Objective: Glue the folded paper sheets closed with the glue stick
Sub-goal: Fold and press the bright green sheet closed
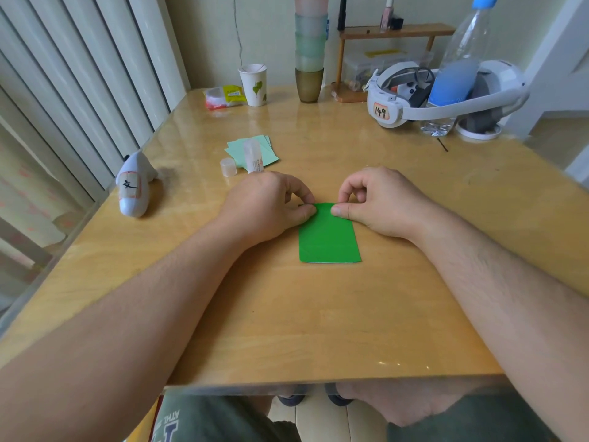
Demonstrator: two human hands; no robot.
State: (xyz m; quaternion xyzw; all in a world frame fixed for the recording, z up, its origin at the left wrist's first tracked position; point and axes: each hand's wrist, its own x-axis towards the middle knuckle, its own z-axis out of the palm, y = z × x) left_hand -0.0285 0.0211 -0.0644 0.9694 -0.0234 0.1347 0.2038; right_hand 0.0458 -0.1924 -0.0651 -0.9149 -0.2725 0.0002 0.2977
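From my head camera, I am pinching the far edge of the dark green folded sheet (328,234) with both hands: my left hand (267,207) is gripping its far left corner between thumb and curled fingers, my right hand (379,202) its far right corner the same way. The sheet is lying flat on the wooden table (287,314), near its middle. Beyond my left hand the uncapped glue stick (252,156) is lying on a stack of pale green sheets (267,146), its clear cap (228,167) just beside. Its label is too small to read. A white headset (414,97) at the far right is wearing a tag reading "149".
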